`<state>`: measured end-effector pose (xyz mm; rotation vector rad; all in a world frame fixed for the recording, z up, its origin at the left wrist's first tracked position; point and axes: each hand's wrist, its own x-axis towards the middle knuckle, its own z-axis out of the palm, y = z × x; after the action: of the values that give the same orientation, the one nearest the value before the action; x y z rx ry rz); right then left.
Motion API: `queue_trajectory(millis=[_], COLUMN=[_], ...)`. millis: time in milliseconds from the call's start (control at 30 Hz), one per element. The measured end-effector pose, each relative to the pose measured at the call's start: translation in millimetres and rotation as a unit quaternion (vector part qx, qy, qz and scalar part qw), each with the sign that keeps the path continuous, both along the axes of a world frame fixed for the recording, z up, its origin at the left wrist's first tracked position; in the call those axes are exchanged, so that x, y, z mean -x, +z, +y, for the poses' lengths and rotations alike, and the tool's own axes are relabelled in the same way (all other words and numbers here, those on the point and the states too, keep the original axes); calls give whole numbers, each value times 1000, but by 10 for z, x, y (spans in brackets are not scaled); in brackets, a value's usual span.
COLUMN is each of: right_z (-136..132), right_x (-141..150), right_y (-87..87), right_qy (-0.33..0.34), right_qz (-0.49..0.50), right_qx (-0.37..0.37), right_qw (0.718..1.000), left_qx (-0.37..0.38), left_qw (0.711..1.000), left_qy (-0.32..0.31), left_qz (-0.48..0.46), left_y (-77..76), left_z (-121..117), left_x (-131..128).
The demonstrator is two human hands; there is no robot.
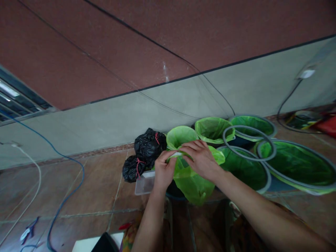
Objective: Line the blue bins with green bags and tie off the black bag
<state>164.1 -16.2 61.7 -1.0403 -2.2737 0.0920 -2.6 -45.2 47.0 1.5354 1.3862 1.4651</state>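
Note:
My left hand (163, 170) and my right hand (201, 158) meet over a small bin lined with a green plastic bag (193, 182). Both hands are closed, pinching the green bag's rim along a thin grey ring (176, 154) at the bin's top edge. The bag's loose plastic hangs down the bin's front, below my wrists. The dark bin itself is mostly hidden by the bag.
Several more green-lined bins (213, 128) with grey rings (249, 142) stand to the right along the wall. Two tied black bags (149, 144) and a clear plastic box (145, 182) lie to the left. A blue cable (68, 164) and a white cable (36, 182) cross the tiled floor.

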Motion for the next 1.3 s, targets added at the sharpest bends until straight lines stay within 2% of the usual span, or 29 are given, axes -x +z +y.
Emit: queue_trajectory(millis=[167,267,400,533,733,833,967,1167,1300], right_z=[79,42,16,92,216,240,263,327,358], right_x=[-80,-71,0,4,-182,-254,-300,-418,-505], right_y=[10,22,-34,-60,32,66,107,157,160], right_qy=[-50,-35,-24,-73,-174,-207,-218,-231,-244], right_qz=[8,39,12,26,141,183,217,262,269], right_qx=[14,11,32,48,23,18,-7,-28,-38], right_qw=[999,999,999,996,974,961,952,937,931], left_qx=[2,4,12,19,79,61,25,35,50], left_qw=[999,999,999,999,996,995,981,962,953], left_qy=[34,52,49,35,26,65,144,229,259], left_qz=[16,17,4,-10,-34,38,126,144,150], left_y=[-28,-53,-53,-39,-87,-87,-29,3,-18], left_z=[7,12,-2,-17,-12,-5,-1,20,40], left_x=[59,97,75,44,143,217,294,445,543])
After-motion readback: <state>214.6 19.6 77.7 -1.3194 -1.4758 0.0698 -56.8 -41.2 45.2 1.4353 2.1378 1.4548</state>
